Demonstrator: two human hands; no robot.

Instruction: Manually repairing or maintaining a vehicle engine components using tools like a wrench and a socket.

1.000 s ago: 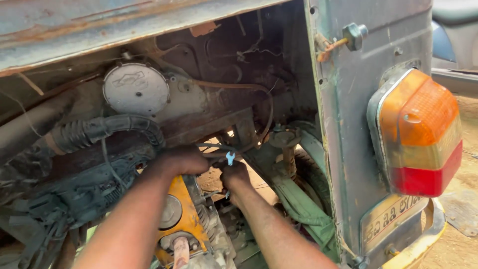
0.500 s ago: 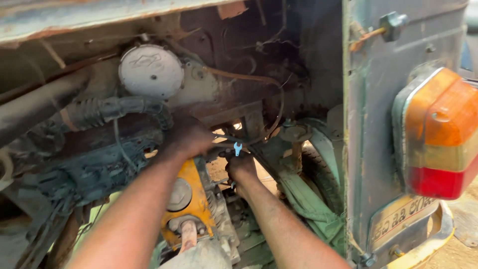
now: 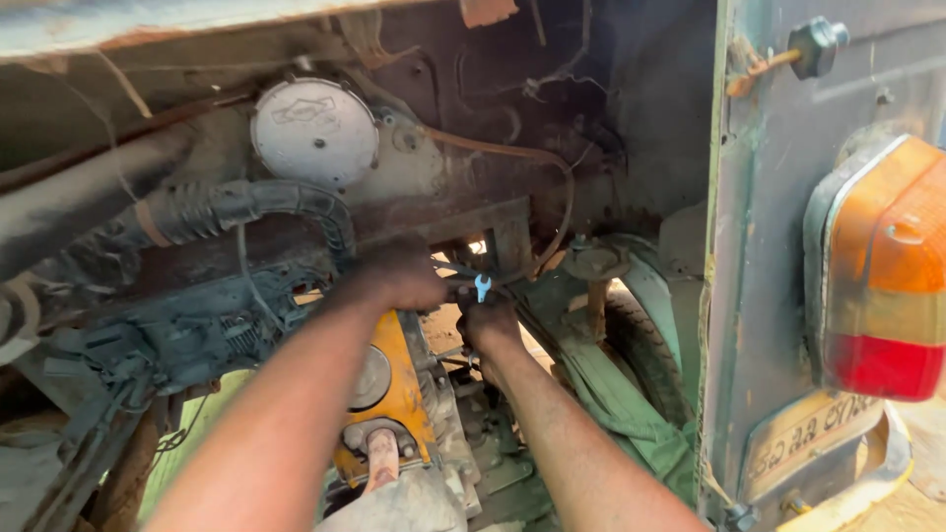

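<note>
1. Blue-headed, the small open-end spanner (image 3: 482, 287) shows its forked jaw at the centre of view, metal and glossy against the grimy engine bay.
2. The right hand (image 3: 490, 325) sits just below the spanner at 6 o'clock, fingers closed around its shaft; the shaft itself is hidden in the fist.
3. The left hand (image 3: 404, 274) lies at 9 o'clock of the spanner, fingers curled over a dark fitting; what it clamps cannot be made out, and whether it touches the spanner cannot be told.
4. A ribbed black rubber hose (image 3: 246, 207) curves at 10 o'clock of the left hand, matt and dusty.
5. A round pale-grey metal cap (image 3: 313, 131) sits at 11 o'clock, smooth and domed.
6. An orange-yellow painted casting (image 3: 399, 379) with a round grey disc lies under the left forearm at 6 o'clock, chipped and oily.
7. The tail lamp (image 3: 882, 271), amber over red ribbed plastic, stands on the grey-green rusted panel (image 3: 759, 246) at 3 o'clock.
8. Against the frame half a second ago: both hands and the spanner hold the same spot; the view has shifted slightly, so the lamp sits nearer the right edge.
</note>
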